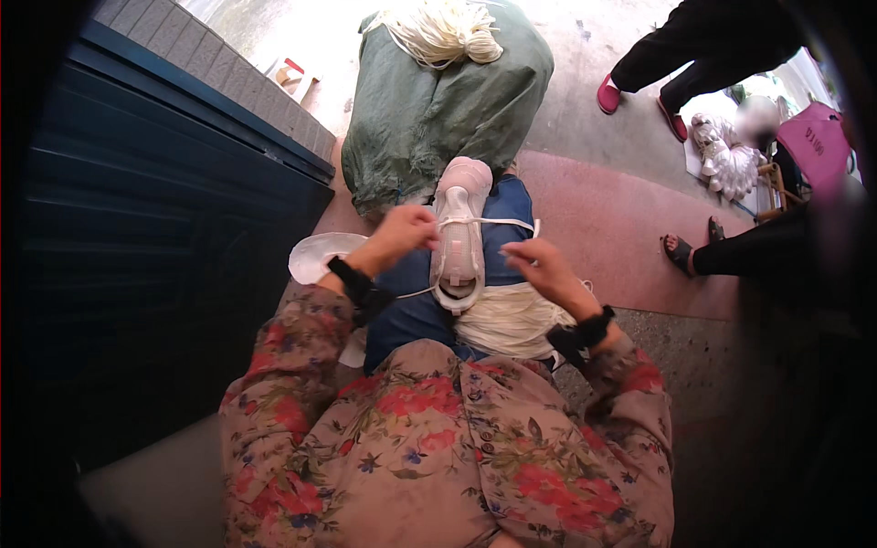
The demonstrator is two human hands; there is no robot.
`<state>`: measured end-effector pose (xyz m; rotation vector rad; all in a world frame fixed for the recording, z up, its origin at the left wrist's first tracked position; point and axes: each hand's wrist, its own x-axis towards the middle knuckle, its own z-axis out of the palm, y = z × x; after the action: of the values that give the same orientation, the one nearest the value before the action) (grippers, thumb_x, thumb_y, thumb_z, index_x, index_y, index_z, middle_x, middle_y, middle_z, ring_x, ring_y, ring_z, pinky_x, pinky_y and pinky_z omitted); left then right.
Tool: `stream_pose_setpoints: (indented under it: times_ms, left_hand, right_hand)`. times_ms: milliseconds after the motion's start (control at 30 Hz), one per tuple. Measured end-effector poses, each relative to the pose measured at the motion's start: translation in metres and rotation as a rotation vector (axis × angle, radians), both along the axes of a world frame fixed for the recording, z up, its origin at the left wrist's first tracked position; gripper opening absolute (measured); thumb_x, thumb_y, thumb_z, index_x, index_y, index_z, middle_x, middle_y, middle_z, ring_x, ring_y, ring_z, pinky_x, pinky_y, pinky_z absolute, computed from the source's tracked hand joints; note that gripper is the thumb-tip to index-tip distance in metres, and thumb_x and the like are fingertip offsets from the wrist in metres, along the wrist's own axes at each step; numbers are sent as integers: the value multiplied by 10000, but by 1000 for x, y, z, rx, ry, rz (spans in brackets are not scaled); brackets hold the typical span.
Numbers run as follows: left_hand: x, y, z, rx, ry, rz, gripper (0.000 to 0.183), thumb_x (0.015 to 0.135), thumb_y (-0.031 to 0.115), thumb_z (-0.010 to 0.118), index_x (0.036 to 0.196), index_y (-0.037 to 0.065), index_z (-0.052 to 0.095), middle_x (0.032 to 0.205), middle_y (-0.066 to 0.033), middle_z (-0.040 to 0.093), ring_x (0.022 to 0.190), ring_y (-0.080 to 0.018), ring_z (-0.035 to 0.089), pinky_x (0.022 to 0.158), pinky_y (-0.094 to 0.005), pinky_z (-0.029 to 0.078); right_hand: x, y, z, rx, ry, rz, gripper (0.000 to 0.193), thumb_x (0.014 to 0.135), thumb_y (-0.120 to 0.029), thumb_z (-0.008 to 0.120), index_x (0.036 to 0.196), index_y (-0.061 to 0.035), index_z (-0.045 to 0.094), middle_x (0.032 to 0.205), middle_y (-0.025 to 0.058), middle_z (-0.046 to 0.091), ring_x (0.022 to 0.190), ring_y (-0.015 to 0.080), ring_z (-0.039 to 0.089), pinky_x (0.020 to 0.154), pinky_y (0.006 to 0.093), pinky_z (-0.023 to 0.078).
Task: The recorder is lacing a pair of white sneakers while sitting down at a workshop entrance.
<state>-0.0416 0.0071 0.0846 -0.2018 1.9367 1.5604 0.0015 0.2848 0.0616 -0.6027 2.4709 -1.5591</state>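
A pale pink and white sneaker (459,237) rests lengthwise on my lap, toe pointing away and heel opening toward me. A white shoelace (498,221) crosses its upper part, and one end reaches out to the right over my knee. At the sneaker's left side, my left hand (406,233) has its fingers closed where the lace meets them; the exact grip is small and partly hidden. My right hand (546,269) hovers right of the sneaker, below the loose lace end. Its fingers are bent and slightly apart, with nothing visible in them.
A bundle of white laces (512,321) lies across my right thigh. Beyond my knees stands a large green sack (438,110) with another lace bundle (443,32) on top. A dark blue metal panel (174,201) rises at left. Two people are at right, near white bundles (726,157).
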Motion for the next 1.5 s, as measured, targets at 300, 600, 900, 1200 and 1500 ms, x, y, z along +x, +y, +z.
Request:
stream_pose_setpoints:
  times_ms: [300,600,900,1200,1500]
  left_hand:
    - [-5,62,-48,84,-156,284,82,867,99,499,883,25,531,829,-59,605,738,-124,606,641,-230,473]
    - [12,67,-59,133,-23,464,94,880,109,499,908,22,519,862,-62,607,783,-126,591,676,-227,461]
    - [12,60,-62,-23,100,343,105,907,137,482,969,56,507,808,-29,588,682,-108,579,593,-244,482]
    - [10,51,-41,-634,580,-180,233,818,139,474,981,76,627,778,-213,616,728,-383,601,635,-439,493]
    - [18,76,-44,-905,718,-350,162,799,157,498,758,36,597,722,-166,626,698,-319,637,600,-405,509]
  right_hand:
    - [-51,-52,-48,390,177,13,132,798,-153,525,829,-59,611,939,83,607,980,271,528,808,424,391]
    - [-60,-61,-49,573,251,42,102,759,-147,545,796,-90,622,877,53,577,917,247,519,751,409,382]
    - [-65,-70,-42,574,298,-24,73,736,-197,603,790,-149,611,746,28,589,771,233,554,665,432,377]
    - [-42,-69,-46,625,310,25,301,766,-366,592,825,-71,610,861,111,602,870,276,542,684,423,400]
    - [-53,-55,-56,447,225,169,172,788,-195,506,856,-54,577,887,161,573,883,354,524,718,478,421]
